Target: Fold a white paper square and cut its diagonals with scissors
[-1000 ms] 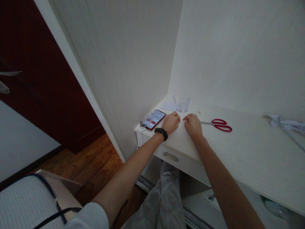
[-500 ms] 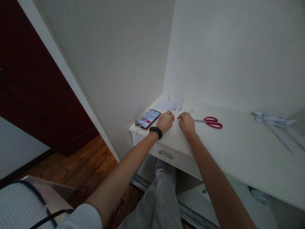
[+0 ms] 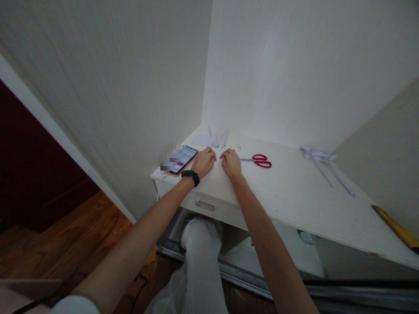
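Note:
My left hand (image 3: 204,162), with a black band on its wrist, rests on the white desktop (image 3: 281,187) beside a phone (image 3: 185,159). Its fingers are curled down. A short gap away, my right hand (image 3: 231,163) also lies with curled, closed fingers, its thumb and index fingertips toward the left hand. Anything inside either hand is too small or hidden to make out. Red-handled scissors (image 3: 261,161) lie just right of my right hand, blades pointing toward it. Behind the hands are several thin white strips (image 3: 221,138) and a flat white piece of paper (image 3: 202,140).
A folded white paper shape with long thin stems (image 3: 319,155) lies to the right. A yellow object (image 3: 397,226) sits at the desk's right end. Walls close in the left and back. Below are a drawer handle (image 3: 205,205) and my knee. A white cable (image 3: 160,185) hangs from the phone.
The view has swung right, so everything sits farther left and the yellow object has come into sight. Both hands keep nearly the same place and pose on the desk.

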A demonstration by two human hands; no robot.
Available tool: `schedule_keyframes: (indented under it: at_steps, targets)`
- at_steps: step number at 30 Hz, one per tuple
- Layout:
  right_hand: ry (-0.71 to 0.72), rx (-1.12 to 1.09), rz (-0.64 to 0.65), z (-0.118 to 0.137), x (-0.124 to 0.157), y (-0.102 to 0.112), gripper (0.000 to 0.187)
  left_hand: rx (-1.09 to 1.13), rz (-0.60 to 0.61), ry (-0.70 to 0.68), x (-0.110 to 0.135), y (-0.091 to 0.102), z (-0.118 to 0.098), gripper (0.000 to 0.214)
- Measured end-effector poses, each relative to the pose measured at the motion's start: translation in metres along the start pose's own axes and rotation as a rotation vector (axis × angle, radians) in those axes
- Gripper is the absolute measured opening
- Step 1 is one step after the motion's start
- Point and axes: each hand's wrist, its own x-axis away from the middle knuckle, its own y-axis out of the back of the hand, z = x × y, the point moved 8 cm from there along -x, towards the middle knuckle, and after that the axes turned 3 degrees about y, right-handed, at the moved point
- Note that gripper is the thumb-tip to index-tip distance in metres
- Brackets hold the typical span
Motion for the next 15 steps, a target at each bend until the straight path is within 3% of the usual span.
schedule_keyframes:
  at_steps: [15]
  targets:
    - [0.030, 0.078, 0.006, 0.0009, -0.0044, -0.0048, 0.028, -0.004, 0.002, -0.043, -0.0024, -0.0021, 0.0032, 0.025]
